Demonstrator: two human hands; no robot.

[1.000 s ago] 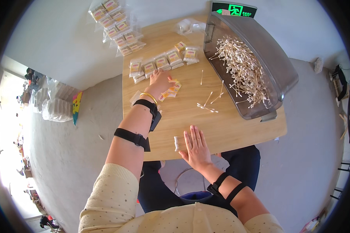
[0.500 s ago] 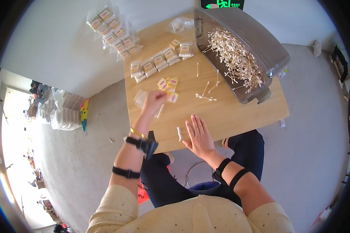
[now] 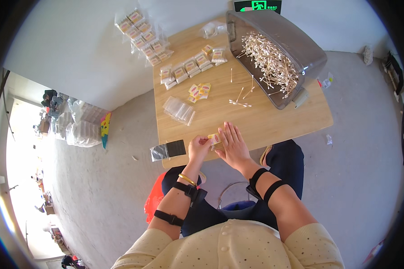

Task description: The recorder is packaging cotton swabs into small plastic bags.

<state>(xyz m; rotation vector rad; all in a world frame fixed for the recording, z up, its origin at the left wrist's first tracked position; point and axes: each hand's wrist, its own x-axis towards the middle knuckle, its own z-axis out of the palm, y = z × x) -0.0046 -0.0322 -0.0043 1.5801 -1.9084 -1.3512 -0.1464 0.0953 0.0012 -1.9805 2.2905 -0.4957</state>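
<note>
Near the table's front edge, my left hand point(image 3: 199, 149) pinches a small yellow-and-white card point(image 3: 214, 138) and lays it over a row of cotton swabs point(image 3: 217, 147). My right hand point(image 3: 233, 142) rests flat on the right part of that row, fingers stretched out together, hiding some of the swabs. More of these cards point(image 3: 199, 91) lie in a loose group farther back. Left of them is a stack of clear plastic bags point(image 3: 179, 110).
At the back right, a tilted grey plastic bin point(image 3: 274, 101) holds a heap of cotton swabs point(image 3: 274, 62). Several loose swabs point(image 3: 240, 103) lie before it. Packed swab bags point(image 3: 191, 67) line the back left, beside larger bagged packs point(image 3: 146, 38). A black-and-clear strip point(image 3: 168, 150) overhangs the left edge.
My left hand has come from the card group toward me, bringing a card to the swab row beside my right hand. The right hand stays on the swabs.
</note>
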